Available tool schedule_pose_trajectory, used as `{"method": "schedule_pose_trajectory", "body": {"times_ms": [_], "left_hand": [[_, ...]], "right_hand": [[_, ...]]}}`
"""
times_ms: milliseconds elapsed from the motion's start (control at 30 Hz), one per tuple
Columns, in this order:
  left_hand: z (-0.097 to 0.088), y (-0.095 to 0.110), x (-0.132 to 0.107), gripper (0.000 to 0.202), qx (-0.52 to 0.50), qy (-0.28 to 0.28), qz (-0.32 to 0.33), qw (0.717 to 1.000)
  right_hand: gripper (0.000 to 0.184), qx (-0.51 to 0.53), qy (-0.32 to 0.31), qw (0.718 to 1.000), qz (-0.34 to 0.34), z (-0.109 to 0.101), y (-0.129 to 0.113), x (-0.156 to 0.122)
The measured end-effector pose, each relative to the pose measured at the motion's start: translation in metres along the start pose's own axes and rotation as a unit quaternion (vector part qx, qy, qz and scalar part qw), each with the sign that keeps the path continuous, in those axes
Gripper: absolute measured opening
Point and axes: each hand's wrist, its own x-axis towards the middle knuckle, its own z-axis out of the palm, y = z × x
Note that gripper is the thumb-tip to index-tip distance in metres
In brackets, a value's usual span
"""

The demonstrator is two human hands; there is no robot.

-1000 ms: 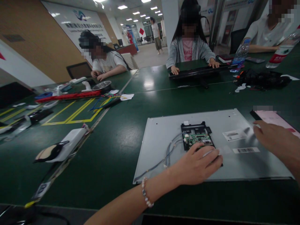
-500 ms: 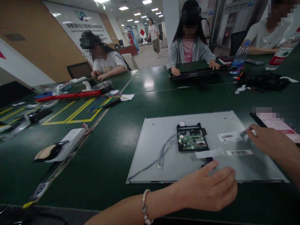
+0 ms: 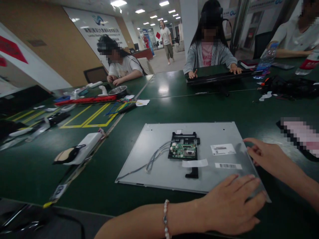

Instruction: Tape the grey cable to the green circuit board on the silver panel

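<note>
Green desk (image 3: 104, 172) in a bright office: a flat grey metal panel (image 3: 161, 134) lies before the worker at twelve o'clock. From where I stand, the left hand (image 3: 235, 202), fingers loosely spread, rests over the panel's five o'clock corner; the right hand (image 3: 270, 161), fingers partly curled, meets its three o'clock edge, though whether they pinch it I cannot tell. Broad and stiff-looking, the panel is probably moderate in weight and slippery across its smooth face. Its bare circuit board (image 3: 183, 150) and nine o'clock cables (image 3: 154, 157) look fragile; opposite edges seem the safest hold.
</note>
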Motion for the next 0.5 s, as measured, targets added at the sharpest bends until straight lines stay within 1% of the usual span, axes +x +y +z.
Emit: {"method": "schedule_pose_trajectory", "body": {"times_ms": [133, 267, 367, 500], "left_hand": [[-0.007, -0.003, 0.000, 0.059, -0.021, -0.035, -0.066, 0.997], [-0.007, -0.006, 0.000, 0.065, -0.021, -0.049, -0.116, 0.992], [-0.004, -0.007, 0.001, 0.064, 0.009, -0.053, -0.148, 0.987], [-0.003, -0.007, 0.002, 0.067, 0.051, -0.065, -0.172, 0.982]], "right_hand": [[0.039, 0.098, -0.013, 0.995, -0.029, 0.016, -0.005, -0.003], [0.039, 0.159, -0.038, 0.985, -0.049, 0.021, -0.015, -0.008], [0.039, 0.185, -0.060, 0.979, -0.066, 0.020, -0.022, -0.011], [0.039, 0.190, -0.085, 0.973, -0.104, 0.022, -0.025, -0.013]]}}
